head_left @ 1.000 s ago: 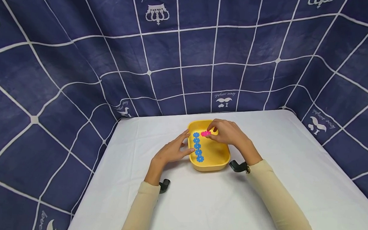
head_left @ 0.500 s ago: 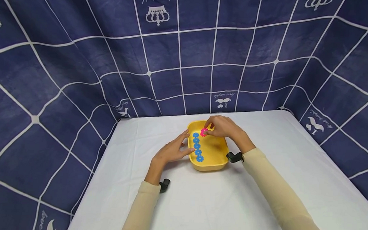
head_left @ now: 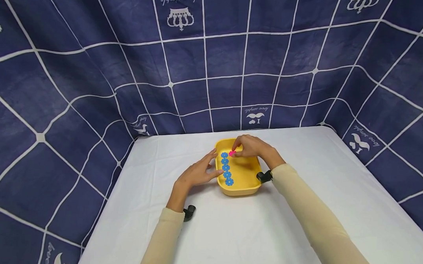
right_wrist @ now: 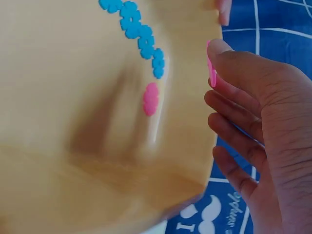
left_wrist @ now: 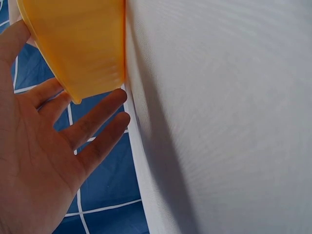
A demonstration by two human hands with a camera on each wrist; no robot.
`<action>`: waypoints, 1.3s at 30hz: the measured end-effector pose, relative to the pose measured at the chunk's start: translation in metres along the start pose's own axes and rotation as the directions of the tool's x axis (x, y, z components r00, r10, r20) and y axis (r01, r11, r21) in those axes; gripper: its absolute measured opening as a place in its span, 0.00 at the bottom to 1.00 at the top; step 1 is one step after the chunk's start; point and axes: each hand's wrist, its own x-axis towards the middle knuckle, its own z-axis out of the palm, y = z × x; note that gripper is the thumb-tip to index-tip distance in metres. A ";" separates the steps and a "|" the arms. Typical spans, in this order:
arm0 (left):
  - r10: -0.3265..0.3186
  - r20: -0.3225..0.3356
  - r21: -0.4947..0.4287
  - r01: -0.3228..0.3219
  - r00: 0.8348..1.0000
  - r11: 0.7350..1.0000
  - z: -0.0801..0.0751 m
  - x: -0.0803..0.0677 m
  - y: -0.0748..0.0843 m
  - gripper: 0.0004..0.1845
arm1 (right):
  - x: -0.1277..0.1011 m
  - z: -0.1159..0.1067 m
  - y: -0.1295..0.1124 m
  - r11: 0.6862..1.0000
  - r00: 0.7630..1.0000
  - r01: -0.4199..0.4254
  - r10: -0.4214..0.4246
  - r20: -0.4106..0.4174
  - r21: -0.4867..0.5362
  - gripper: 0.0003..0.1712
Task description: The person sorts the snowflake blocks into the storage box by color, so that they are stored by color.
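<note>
A yellow plastic tray (head_left: 245,176) with rounded corners lies on the white table. Along its left side runs a row of several blue flower-shaped discs (head_left: 226,167). My left hand (head_left: 197,172) rests at the tray's left rim, thumb and fingers spread along it, as the left wrist view also shows. Over the far part of the tray, my right hand (head_left: 250,146) pinches a pink flower-shaped disc (right_wrist: 211,66) between thumb and index finger. In the right wrist view another pink disc (right_wrist: 151,100) lies on the tray bottom beyond the end of the blue row.
The white tablecloth (head_left: 228,231) spreads around the tray. Behind and at both sides hangs a dark blue curtain (head_left: 224,93) with white grid lines. Black wrist mounts (head_left: 264,176) sit on both forearms.
My right hand has moved slightly left over the tray, and the pink disc at its fingertips has turned and shifted left. My left hand, the tray and the blue row stay put.
</note>
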 end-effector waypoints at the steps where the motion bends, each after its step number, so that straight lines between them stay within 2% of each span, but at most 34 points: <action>1: 0.001 0.000 -0.001 -0.001 1.000 1.000 0.000 0.000 0.000 0.48 | 0.001 0.001 0.001 1.000 1.000 -0.004 0.004 0.004 0.002 0.18; 11: 0.009 0.006 -0.006 -0.009 1.000 1.000 -0.001 0.001 0.000 0.49 | 0.006 0.009 0.011 0.999 0.999 -0.036 0.036 0.031 0.003 0.22; 18: 0.020 0.013 -0.012 -0.019 1.000 1.000 -0.001 0.001 -0.002 0.49 | 0.007 0.015 0.013 0.997 0.996 -0.072 0.073 0.048 -0.018 0.20; 32: 0.027 0.012 -0.009 -0.027 1.000 1.000 0.000 0.000 -0.002 0.52 | 0.014 0.025 0.014 0.993 0.996 -0.056 0.063 0.062 -0.106 0.18; 39: 0.036 0.011 -0.016 -0.036 0.999 0.999 0.000 -0.001 -0.003 0.50 | 0.014 0.025 0.012 0.988 0.994 -0.053 0.067 0.091 -0.147 0.21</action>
